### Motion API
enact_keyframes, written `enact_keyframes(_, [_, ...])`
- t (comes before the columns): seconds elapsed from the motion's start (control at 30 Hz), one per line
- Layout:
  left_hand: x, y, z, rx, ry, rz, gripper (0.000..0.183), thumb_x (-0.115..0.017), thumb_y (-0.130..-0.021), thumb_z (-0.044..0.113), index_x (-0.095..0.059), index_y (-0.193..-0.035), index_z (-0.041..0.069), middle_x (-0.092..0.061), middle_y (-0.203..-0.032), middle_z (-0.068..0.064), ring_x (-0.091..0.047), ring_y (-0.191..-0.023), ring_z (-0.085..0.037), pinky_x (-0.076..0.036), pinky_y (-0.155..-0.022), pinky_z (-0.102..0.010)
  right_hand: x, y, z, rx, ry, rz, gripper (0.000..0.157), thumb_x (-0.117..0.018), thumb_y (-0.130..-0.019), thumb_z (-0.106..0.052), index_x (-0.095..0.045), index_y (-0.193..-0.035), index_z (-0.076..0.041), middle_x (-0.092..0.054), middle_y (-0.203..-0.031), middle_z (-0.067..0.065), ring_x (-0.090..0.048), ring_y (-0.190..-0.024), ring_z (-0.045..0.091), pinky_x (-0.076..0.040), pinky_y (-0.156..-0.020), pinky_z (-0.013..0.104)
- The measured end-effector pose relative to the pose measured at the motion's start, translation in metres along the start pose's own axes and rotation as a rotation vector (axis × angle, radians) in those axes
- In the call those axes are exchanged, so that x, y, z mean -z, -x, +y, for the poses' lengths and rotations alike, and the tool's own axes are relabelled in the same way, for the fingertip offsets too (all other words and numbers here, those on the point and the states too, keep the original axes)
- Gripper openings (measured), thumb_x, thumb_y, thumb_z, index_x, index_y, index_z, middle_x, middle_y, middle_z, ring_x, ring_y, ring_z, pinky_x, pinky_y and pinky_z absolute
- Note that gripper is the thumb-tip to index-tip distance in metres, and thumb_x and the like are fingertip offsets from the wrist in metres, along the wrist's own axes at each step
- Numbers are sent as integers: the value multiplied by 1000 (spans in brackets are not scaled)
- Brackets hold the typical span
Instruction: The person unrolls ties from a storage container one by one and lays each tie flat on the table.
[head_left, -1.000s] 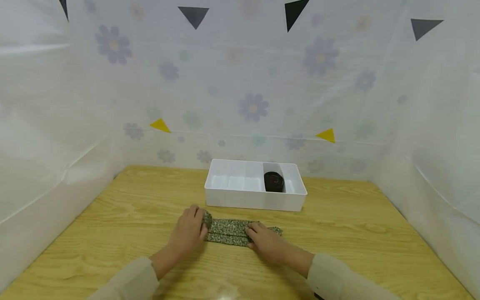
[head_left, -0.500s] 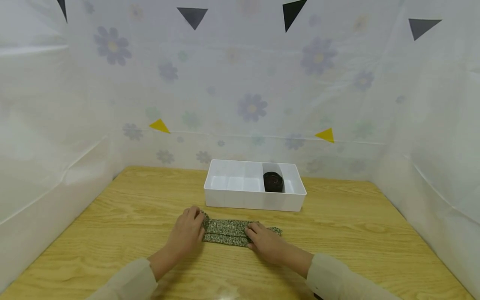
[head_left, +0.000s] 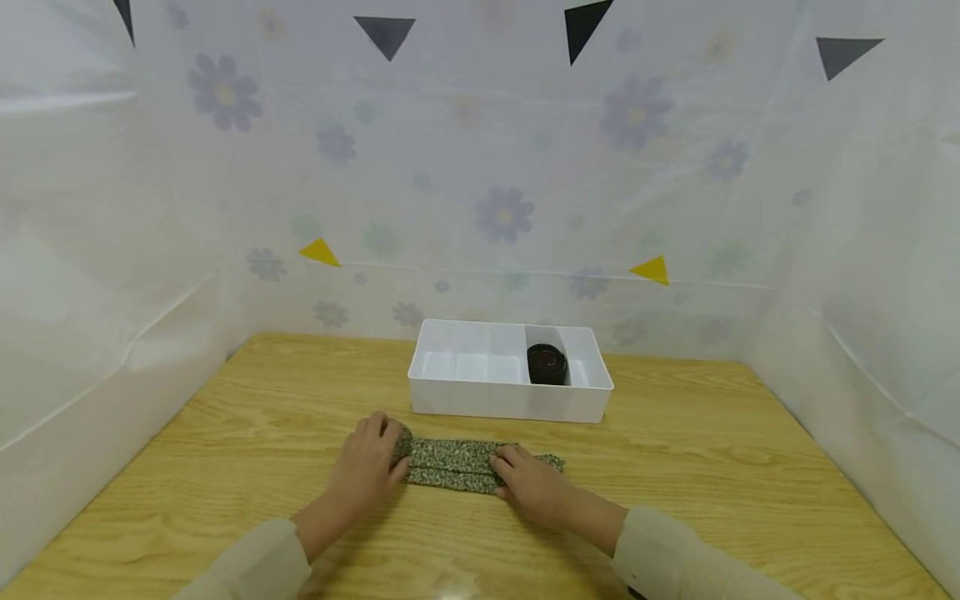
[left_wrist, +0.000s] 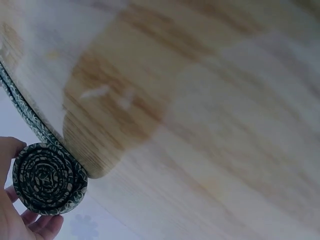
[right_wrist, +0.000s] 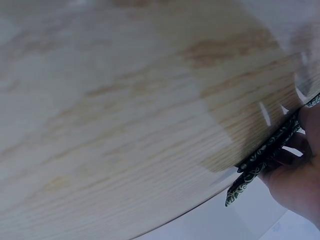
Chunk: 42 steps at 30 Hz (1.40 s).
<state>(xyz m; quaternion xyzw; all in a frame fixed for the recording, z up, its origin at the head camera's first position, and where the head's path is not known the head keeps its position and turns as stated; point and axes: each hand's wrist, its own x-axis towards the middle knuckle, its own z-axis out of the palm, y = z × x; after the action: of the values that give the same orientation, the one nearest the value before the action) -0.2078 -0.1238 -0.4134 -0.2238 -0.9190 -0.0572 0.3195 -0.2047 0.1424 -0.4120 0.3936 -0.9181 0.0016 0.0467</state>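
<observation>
Fingers and thumb of the left hand (head_left: 360, 462) are curled around the coiled end of a green-and-cream patterned cloth strip (head_left: 453, 455). The left wrist view shows the coil (left_wrist: 48, 178) side-on, a neat spiral of many turns held near the fingertips; gripping it there probably keeps it from springing loose. From the coil, the strip runs flat along the table to the right hand (head_left: 536, 487), whose bent fingers rest on it near its other end. That hand seems to be there to keep the strip straight and taut; whether it pinches the cloth or only presses it, I cannot tell. A lengthwise line divides the flat stretch into two bands, and a short tail pokes out beyond the right hand, its layers spread slightly apart.

Beneath all this is a wood-grain table (head_left: 225, 433). Just beyond the cloth, apart from it, sits a white tray (head_left: 502, 400), long side facing the person, its compartments open at the top. One dark roll (head_left: 547, 364) stands in a narrow compartment right of centre, the dividers likely keeping it upright.

Farthest back hangs a pale flowered backdrop (head_left: 420, 208), with two yellow triangles (head_left: 320, 252) low down and dark triangles (head_left: 386, 35) above.
</observation>
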Motion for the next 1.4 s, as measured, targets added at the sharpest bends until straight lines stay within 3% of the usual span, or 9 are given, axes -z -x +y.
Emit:
enact_keyframes(0.3, [3, 0, -1, 133, 101, -47, 29, -74, -74, 14, -53, -91, 3, -51, -93, -15, -53, -76, -27, -48, -59, -33, 1, 1, -1, 20, -7, 14, 37, -52, -95, -20, -52, -124, 2, -51, -120, 14, -52, -111, 25, -48, -91, 34])
enact_keyframes(0.73, [6, 1, -9, 276, 241, -60, 24, -69, -76, 9, -53, -92, 0, -52, -95, -16, -52, -78, -26, -47, -61, -33, 0, 0, -1, 3, -5, -10, 39, -51, -96, -22, -51, -126, 2, -50, -122, 14, -52, -113, 27, -47, -93, 35])
enact_keyframes(1.03, [10, -1, -15, 300, 271, -69, 11, -60, -78, 3, -52, -86, 2, -51, -92, -15, -45, -73, -23, -38, -59, -31, -3, 0, 0, 17, -11, -1, 39, -50, -96, -22, -50, -127, 1, -49, -121, 13, -52, -111, 25, -47, -91, 34])
enact_keyframes(1.4, [6, 3, -27, 302, 183, -12, 4, -55, -78, -2, -53, -81, -1, -53, -92, -20, -53, -74, -30, -46, -58, -38, -1, 0, 0, 20, -2, 11, 38, -51, -95, -21, -50, -127, 1, -50, -119, 12, -52, -109, 24, -48, -90, 33])
